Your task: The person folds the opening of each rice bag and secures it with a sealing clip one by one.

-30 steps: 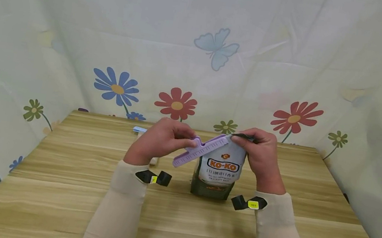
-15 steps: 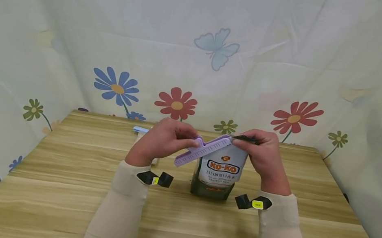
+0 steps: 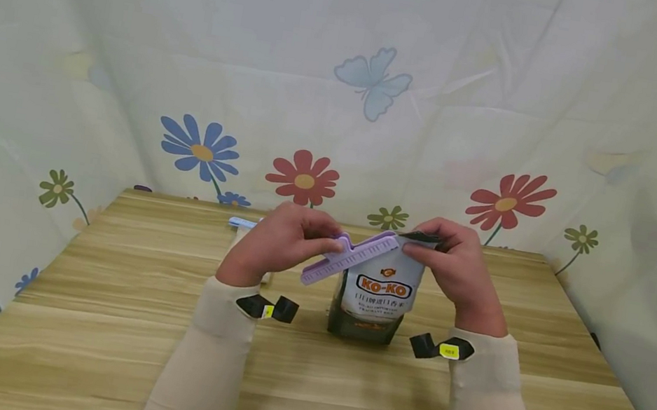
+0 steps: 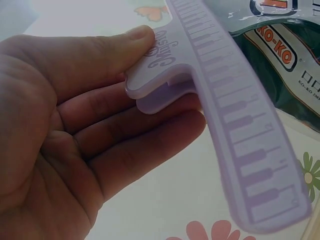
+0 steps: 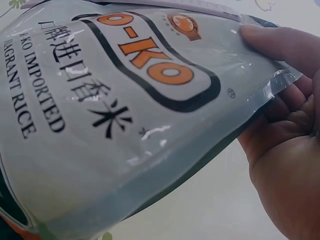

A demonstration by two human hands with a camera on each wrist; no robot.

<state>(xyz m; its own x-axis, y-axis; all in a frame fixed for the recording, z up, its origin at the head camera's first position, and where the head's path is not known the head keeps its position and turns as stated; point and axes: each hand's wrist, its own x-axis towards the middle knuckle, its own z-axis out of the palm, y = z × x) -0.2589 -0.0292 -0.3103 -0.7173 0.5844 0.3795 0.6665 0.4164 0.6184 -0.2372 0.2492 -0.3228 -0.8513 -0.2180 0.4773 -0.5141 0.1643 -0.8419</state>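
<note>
A purple bag clip [image 3: 350, 261] with piano-key markings slants across the upper left of a KO-KO rice bag [image 3: 373, 307], its upper right end at the bag's top. My left hand [image 3: 283, 241] pinches the clip's handle between thumb and fingers. In the left wrist view, the clip's lower end [image 4: 267, 185] extends out past the bag. My right hand [image 3: 452, 262] pinches the bag's top right corner, where a dark folded flap shows. The right wrist view has the bag's white front [image 5: 165, 120] pulled taut toward the thumb, with the clip's edge [image 5: 200, 7] along the top. The bag stands upright.
Behind my left hand lies a light blue strip [image 3: 241, 223] with a pale item below it, mostly hidden by the hand. The wooden table [image 3: 112, 328] is bounded at the back and sides by a flower-print curtain [image 3: 425, 156].
My right hand has shifted slightly to the right along the bag's top corner. The clip has moved a little right with my left hand, its upper end still at the bag's top.
</note>
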